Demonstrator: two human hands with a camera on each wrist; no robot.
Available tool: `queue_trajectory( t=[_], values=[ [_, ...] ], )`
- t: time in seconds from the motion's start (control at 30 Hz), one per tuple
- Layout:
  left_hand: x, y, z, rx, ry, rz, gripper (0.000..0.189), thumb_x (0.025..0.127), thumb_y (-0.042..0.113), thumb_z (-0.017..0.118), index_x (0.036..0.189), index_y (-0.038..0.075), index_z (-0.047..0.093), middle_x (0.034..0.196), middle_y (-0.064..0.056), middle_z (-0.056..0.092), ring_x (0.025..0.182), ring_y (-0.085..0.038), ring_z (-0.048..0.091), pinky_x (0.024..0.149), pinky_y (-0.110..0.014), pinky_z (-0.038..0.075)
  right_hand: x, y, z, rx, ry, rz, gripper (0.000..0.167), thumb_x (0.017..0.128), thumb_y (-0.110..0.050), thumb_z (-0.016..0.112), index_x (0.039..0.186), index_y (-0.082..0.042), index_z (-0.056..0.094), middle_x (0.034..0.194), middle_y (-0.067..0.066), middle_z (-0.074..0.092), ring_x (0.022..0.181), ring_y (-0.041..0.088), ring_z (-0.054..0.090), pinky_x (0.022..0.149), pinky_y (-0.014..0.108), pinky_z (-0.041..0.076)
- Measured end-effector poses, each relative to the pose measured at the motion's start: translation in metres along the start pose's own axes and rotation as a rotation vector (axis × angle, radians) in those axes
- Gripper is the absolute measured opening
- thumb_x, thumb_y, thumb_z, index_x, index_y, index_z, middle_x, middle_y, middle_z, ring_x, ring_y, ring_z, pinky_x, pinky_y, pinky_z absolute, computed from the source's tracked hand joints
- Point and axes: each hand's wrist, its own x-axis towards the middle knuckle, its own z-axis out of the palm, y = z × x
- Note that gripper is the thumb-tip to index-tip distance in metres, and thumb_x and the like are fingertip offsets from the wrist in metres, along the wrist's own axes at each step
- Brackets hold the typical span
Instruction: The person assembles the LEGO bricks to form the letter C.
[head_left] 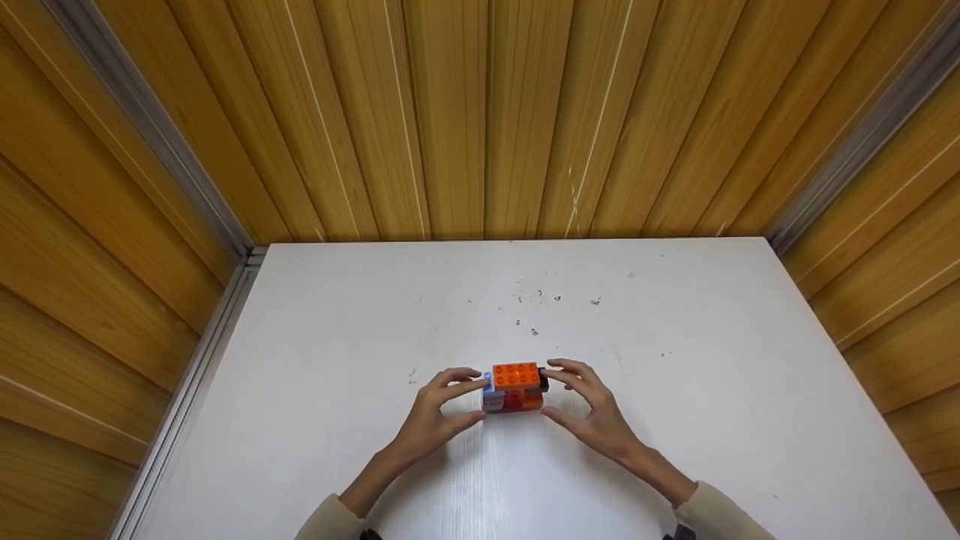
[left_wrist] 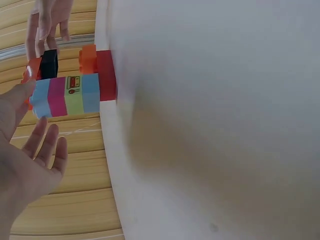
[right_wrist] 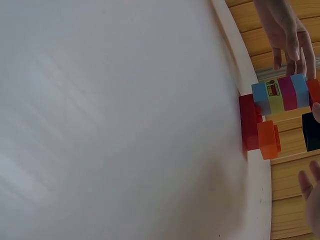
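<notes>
A small toy-brick structure stands on the white table between both hands. An orange-red brick [head_left: 516, 373] with studs lies across its top. Below that brick's left end is a column with a blue brick [left_wrist: 91, 92], a yellow-green printed brick [left_wrist: 74, 100], a magenta brick [left_wrist: 57, 96] and another blue one. A black brick [right_wrist: 311, 131] hangs under the right end, above a shorter orange brick [right_wrist: 268, 140]. A red brick [left_wrist: 107, 75] forms the base. My left hand [head_left: 441, 409] has spread, relaxed fingers at the column's upper left; my right hand [head_left: 596, 409] is loosely spread beside the black brick.
The white tabletop [head_left: 337, 322] has dark scuff marks beyond the bricks. Wood-patterned panels [head_left: 450, 120] rise at the back and both sides, with a metal rail [head_left: 195, 390] along the left edge.
</notes>
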Motion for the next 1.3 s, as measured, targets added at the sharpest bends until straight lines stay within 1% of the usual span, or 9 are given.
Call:
queue_trajectory(
  t=[0.17, 0.3, 0.37, 0.43, 0.57, 0.73, 1.03, 1.2, 1.3],
  values=[
    [-0.004, -0.003, 0.006, 0.049, -0.055, -0.015, 0.064, 0.085, 0.008, 0.081, 0.144, 0.021, 0.06, 0.148, -0.01, 0.057, 0.136, -0.032, 0.054, 0.108, -0.05, 0.05, 0.0, 0.002, 0.004, -0.022, -0.036, 0.008, 0.064, 0.084, -0.015, 0.085, 0.143, -0.018, 0.06, 0.147, 0.009, 0.055, 0.137, 0.024, 0.05, 0.106, 0.025, 0.048],
    [-0.001, -0.008, 0.008, 0.059, -0.059, -0.007, 0.073, 0.083, 0.004, 0.082, 0.148, 0.022, 0.055, 0.151, -0.009, 0.055, 0.139, -0.031, 0.053, 0.109, -0.048, 0.049, 0.003, 0.003, 0.007, -0.019, -0.046, 0.002, 0.072, 0.082, -0.013, 0.086, 0.147, -0.016, 0.055, 0.151, 0.01, 0.053, 0.139, 0.028, 0.05, 0.115, 0.018, 0.037],
    [0.001, -0.011, 0.009, 0.075, -0.05, 0.008, 0.077, 0.082, 0.002, 0.083, 0.15, 0.021, 0.053, 0.151, -0.009, 0.055, 0.139, -0.03, 0.053, 0.11, -0.048, 0.048, 0.005, 0.004, 0.008, -0.013, -0.046, -0.004, 0.074, 0.082, -0.012, 0.086, 0.148, -0.015, 0.054, 0.151, 0.01, 0.054, 0.138, 0.029, 0.05, 0.116, 0.018, 0.035],
    [0.005, -0.014, 0.01, 0.087, -0.043, 0.024, 0.079, 0.081, 0.001, 0.083, 0.151, 0.019, 0.051, 0.152, -0.009, 0.054, 0.14, -0.03, 0.052, 0.111, -0.048, 0.047, 0.008, 0.006, 0.009, -0.003, -0.042, 0.003, 0.074, 0.082, -0.012, 0.086, 0.148, -0.016, 0.054, 0.149, 0.009, 0.055, 0.137, 0.028, 0.051, 0.115, 0.021, 0.039],
    [0.015, -0.02, 0.011, 0.091, -0.027, 0.042, 0.082, 0.079, -0.002, 0.084, 0.152, 0.014, 0.048, 0.151, -0.01, 0.054, 0.134, -0.029, 0.056, 0.11, -0.048, 0.049, 0.018, 0.01, 0.008, 0.027, -0.048, 0.06, 0.07, 0.084, -0.016, 0.085, 0.147, -0.017, 0.055, 0.146, 0.006, 0.056, 0.133, 0.025, 0.052, 0.103, 0.036, 0.052],
    [0.028, -0.027, 0.013, 0.087, -0.035, 0.028, 0.089, 0.078, -0.002, 0.085, 0.154, 0.014, 0.043, 0.146, -0.009, 0.054, 0.123, -0.028, 0.058, 0.104, -0.047, 0.053, 0.031, 0.018, 0.009, 0.06, -0.092, 0.121, 0.072, 0.084, -0.018, 0.085, 0.149, -0.015, 0.053, 0.144, 0.008, 0.054, 0.125, 0.027, 0.055, 0.093, 0.049, 0.055],
    [0.026, -0.039, 0.004, 0.061, -0.065, -0.068, 0.09, 0.081, 0.003, 0.084, 0.157, 0.014, 0.038, 0.144, -0.008, 0.057, 0.12, -0.029, 0.059, 0.102, -0.049, 0.053, 0.046, 0.024, 0.02, 0.118, -0.237, 0.207, 0.078, 0.087, -0.027, 0.082, 0.154, -0.014, 0.045, 0.148, 0.012, 0.051, 0.125, 0.033, 0.054, 0.098, 0.056, 0.051],
    [0.034, -0.042, 0.0, -0.006, -0.135, -0.104, 0.089, 0.082, 0.008, 0.084, 0.157, 0.01, 0.037, 0.146, -0.013, 0.057, 0.121, -0.032, 0.06, 0.104, -0.053, 0.05, 0.046, 0.026, 0.016, 0.127, -0.306, 0.239, 0.089, 0.086, -0.03, 0.083, 0.159, -0.012, 0.034, 0.156, 0.016, 0.043, 0.132, 0.04, 0.05, 0.105, 0.062, 0.046],
    [0.038, -0.044, -0.001, -0.007, -0.186, -0.148, 0.087, 0.082, 0.013, 0.085, 0.156, 0.012, 0.039, 0.142, -0.014, 0.059, 0.121, -0.033, 0.061, 0.109, -0.055, 0.047, 0.043, 0.028, 0.015, 0.109, -0.362, 0.263, 0.099, 0.083, -0.033, 0.085, 0.162, -0.013, 0.027, 0.159, 0.018, 0.037, 0.138, 0.041, 0.046, 0.109, 0.063, 0.043]
  ],
)
